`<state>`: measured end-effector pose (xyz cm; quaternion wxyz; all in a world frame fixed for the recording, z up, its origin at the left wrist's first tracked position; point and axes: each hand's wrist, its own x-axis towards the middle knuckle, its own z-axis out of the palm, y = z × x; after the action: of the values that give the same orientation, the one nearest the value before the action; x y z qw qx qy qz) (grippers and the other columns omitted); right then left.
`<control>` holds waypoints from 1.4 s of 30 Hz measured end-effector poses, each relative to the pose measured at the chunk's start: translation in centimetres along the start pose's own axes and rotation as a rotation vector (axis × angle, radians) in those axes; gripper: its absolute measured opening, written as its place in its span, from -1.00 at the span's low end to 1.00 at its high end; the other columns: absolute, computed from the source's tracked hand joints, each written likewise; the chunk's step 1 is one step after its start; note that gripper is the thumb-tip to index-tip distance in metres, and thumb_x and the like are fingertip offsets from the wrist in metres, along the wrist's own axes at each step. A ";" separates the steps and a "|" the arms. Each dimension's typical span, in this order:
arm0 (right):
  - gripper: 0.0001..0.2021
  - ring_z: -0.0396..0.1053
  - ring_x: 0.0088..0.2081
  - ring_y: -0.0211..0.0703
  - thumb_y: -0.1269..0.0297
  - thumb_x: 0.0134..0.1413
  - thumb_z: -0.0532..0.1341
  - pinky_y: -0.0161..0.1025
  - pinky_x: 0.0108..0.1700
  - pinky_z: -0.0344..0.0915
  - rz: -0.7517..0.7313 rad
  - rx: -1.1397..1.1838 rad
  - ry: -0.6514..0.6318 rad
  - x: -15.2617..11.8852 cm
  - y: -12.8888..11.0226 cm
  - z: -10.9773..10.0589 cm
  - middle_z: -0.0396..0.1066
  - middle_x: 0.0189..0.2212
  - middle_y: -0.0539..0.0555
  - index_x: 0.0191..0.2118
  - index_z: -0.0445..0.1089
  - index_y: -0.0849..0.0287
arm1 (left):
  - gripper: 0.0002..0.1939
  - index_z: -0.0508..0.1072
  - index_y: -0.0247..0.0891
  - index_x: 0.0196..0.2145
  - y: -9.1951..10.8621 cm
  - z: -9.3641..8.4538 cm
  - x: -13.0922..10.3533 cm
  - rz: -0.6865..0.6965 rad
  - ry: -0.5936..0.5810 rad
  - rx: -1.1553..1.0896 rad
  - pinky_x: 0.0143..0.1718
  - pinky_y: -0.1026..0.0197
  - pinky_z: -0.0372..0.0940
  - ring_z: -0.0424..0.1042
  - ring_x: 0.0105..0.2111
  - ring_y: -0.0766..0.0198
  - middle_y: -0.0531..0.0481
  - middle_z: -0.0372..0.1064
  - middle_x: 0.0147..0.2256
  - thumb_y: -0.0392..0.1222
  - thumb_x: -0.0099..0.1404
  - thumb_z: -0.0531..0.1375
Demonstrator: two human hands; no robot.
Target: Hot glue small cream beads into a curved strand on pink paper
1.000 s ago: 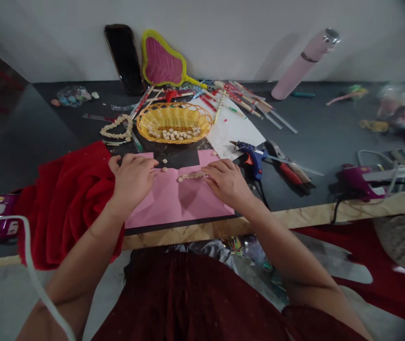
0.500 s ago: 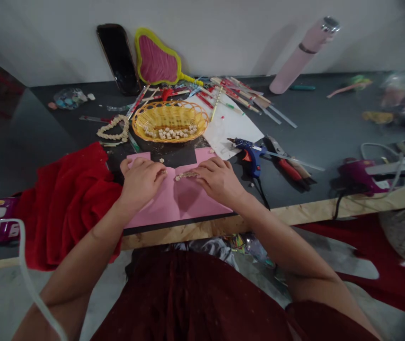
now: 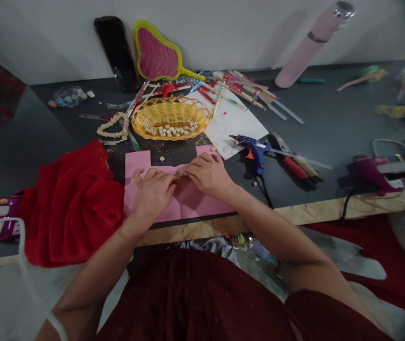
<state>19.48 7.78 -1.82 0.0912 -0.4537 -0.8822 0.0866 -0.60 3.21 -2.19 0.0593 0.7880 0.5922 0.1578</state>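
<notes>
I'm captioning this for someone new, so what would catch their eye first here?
Probably the bright red cloth heaped at the table's front left. Next, the yellow wicker basket of small pale pieces, just beyond the pink paper, over which the left hand and right hand come together. The tall pink bottle also stands out, back right by the wall.

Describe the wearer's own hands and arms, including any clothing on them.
The left hand and right hand are bare, with no gloves or rings visible. The left forearm and right forearm are uncovered. A dark red sleeve, matching the garment, shows at the right upper arm; no left sleeve is in view.
</notes>
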 end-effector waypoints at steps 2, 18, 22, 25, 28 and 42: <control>-0.77 0.29 0.01 0.02 0.25 0.41 0.14 0.00 0.00 0.05 0.003 0.015 0.005 0.0 0.1 0.2 0.56 -0.09 0.08 -0.07 0.57 0.07 | -0.83 0.58 -0.09 -0.24 -0.1 0.0 0.0 -0.007 -0.007 -0.010 0.14 -0.33 0.03 0.46 -0.08 -0.04 -0.04 0.62 -0.22 -0.22 0.39 0.16; -0.75 0.25 0.00 0.01 0.23 0.42 0.12 -0.01 0.01 0.00 -0.002 0.012 0.020 -0.1 0.3 0.6 0.56 -0.08 0.09 -0.09 0.57 0.07 | -0.76 0.61 -0.11 -0.29 0.1 0.3 0.0 -0.023 -0.019 0.013 0.17 -0.32 -0.06 0.46 -0.10 -0.02 -0.06 0.62 -0.27 -0.16 0.42 0.13; -0.75 0.23 -0.01 0.01 0.24 0.42 0.12 -0.02 -0.01 0.00 -0.006 0.020 0.036 -0.1 0.3 0.7 0.56 -0.10 0.09 -0.10 0.58 0.06 | -0.74 0.60 -0.11 -0.33 0.2 0.5 0.1 -0.033 0.001 0.000 0.17 -0.30 -0.06 0.46 -0.11 -0.01 -0.04 0.62 -0.30 -0.16 0.42 0.12; -0.75 0.22 -0.02 0.01 0.25 0.42 0.12 -0.02 -0.01 0.00 -0.007 0.027 0.041 -0.1 0.3 0.7 0.56 -0.11 0.09 -0.11 0.58 0.06 | -0.75 0.60 -0.10 -0.34 0.2 0.5 0.0 -0.043 0.009 -0.016 0.17 -0.30 -0.05 0.45 -0.11 -0.01 -0.04 0.61 -0.31 -0.16 0.41 0.13; -0.76 0.23 -0.02 0.00 0.27 0.41 0.13 -0.02 0.00 0.00 -0.005 0.035 0.037 -0.1 0.3 0.7 0.56 -0.11 0.08 -0.10 0.58 0.06 | -0.80 0.60 -0.08 -0.28 0.1 0.5 0.0 -0.046 -0.003 -0.023 0.19 -0.30 -0.05 0.44 -0.09 -0.03 -0.06 0.61 -0.27 -0.16 0.39 0.14; -0.76 0.26 0.02 0.02 0.28 0.40 0.13 0.00 0.04 0.00 0.015 0.043 -0.017 -0.1 0.1 0.2 0.56 -0.06 0.08 -0.02 0.56 0.04 | -0.80 0.59 -0.09 -0.16 0.3 0.2 0.1 -0.081 -0.045 -0.003 0.21 -0.35 -0.06 0.44 -0.02 -0.09 -0.09 0.62 -0.17 -0.16 0.40 0.15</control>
<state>19.54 7.75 -2.05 0.0926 -0.4574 -0.8775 0.1101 -0.28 3.24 -2.31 0.0800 0.7666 0.6219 0.1385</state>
